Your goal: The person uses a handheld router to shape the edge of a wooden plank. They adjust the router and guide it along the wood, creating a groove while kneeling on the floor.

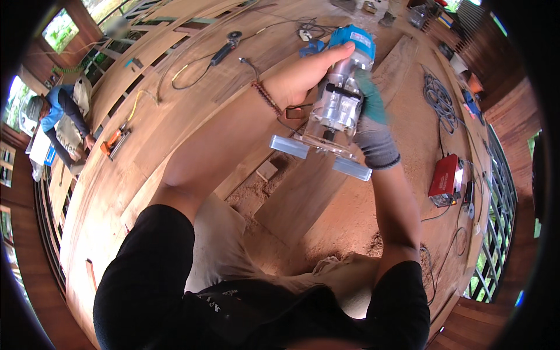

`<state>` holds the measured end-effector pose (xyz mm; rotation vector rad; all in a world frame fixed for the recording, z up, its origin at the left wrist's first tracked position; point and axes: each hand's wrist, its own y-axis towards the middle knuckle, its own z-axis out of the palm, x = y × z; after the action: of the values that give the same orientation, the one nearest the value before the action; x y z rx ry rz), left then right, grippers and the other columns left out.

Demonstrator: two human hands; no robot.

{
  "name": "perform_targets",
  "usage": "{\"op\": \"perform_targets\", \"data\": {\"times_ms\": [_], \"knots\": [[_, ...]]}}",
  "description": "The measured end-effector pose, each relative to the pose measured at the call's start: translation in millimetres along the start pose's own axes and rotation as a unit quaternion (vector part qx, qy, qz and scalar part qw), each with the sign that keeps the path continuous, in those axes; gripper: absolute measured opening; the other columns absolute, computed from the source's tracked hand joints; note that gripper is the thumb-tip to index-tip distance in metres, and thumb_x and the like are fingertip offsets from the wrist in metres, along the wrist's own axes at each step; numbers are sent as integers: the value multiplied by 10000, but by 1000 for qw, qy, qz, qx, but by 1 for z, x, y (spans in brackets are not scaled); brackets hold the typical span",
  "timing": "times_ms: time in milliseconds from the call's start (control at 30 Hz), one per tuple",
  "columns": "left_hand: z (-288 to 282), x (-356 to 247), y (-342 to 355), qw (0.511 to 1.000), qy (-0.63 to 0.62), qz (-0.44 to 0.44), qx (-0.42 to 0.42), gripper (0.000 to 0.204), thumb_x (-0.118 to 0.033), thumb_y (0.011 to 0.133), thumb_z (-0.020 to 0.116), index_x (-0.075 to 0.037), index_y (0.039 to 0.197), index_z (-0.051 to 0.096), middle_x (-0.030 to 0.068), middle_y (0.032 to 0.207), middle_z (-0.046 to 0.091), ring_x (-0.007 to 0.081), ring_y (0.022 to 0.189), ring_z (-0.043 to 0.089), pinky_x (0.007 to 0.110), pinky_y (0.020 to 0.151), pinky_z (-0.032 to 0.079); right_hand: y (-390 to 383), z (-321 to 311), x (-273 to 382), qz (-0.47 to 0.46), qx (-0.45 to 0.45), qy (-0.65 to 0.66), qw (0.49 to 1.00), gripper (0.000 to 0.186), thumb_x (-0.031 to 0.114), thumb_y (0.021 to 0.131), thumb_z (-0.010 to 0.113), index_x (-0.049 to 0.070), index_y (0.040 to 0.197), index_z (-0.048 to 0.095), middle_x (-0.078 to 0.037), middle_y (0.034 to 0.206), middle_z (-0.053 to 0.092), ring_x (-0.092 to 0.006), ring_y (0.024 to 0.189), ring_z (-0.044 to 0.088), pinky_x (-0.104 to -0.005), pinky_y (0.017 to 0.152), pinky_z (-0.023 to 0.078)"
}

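Note:
My bare left hand [309,73] grips the upper part of a trim router [341,99], its thumb across the blue cap [353,41]. My right hand [372,122], in a green-and-grey glove, is wrapped round the router's right side. The silver body has a clear housing at the bottom and a flat base with straight metal pieces [289,146] sticking out to either side. That base is over a long wooden board [294,198] lying amid reddish sawdust; whether it touches the board I cannot tell. A small wood offcut [267,170] lies left of the board.
A co-worker [58,116] bends at the far left near an orange nail gun [116,140]. An angle grinder [224,49] with its cord lies at the back. A red machine [444,181] and coiled cable [440,102] are on the right. Slatted gaps [493,227] border the floor.

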<state>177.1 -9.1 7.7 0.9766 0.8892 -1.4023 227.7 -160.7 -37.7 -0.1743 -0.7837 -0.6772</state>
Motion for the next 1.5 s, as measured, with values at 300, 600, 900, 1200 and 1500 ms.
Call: {"op": "perform_targets", "data": {"times_ms": [300,600,900,1200,1500], "knots": [[-7,10,7,995,71,-36,-53,559,-586,892,626,-97,1162,636,62,1113,661,165,1028,612,347,925,470,7,-1,-6,-4,-41,71,997,353,229,948,621,12,1216,545,-143,1037,665,-271,860,689,-420,761,604],[-8,10,3,1000,-16,0,-23,473,-486,907,657,-64,1119,624,54,982,697,145,862,676,316,804,553,-2,6,-6,17,-6,8,1000,348,260,949,630,25,1197,565,-107,1037,664,-211,833,684,-370,704,596],[7,-7,2,967,0,249,-44,353,-197,807,814,-37,1073,646,51,937,685,139,808,665,306,699,552,-9,21,22,-117,-43,-364,923,377,226,957,615,-32,1229,571,-99,1134,658,-158,893,659,-285,778,547],[1,-12,5,922,68,328,-194,295,-184,729,874,-34,897,683,55,838,697,138,693,657,296,609,519,-22,47,10,-284,-6,-768,574,586,281,876,680,-22,1333,473,-157,949,661,-328,792,671,-375,685,549],[-14,4,8,963,-3,210,-170,394,-254,799,803,-26,1057,613,79,903,667,199,778,676,354,649,560,-7,27,23,-432,107,-827,344,153,163,804,655,74,929,664,-104,855,662,-272,728,677,-391,606,559]]}}
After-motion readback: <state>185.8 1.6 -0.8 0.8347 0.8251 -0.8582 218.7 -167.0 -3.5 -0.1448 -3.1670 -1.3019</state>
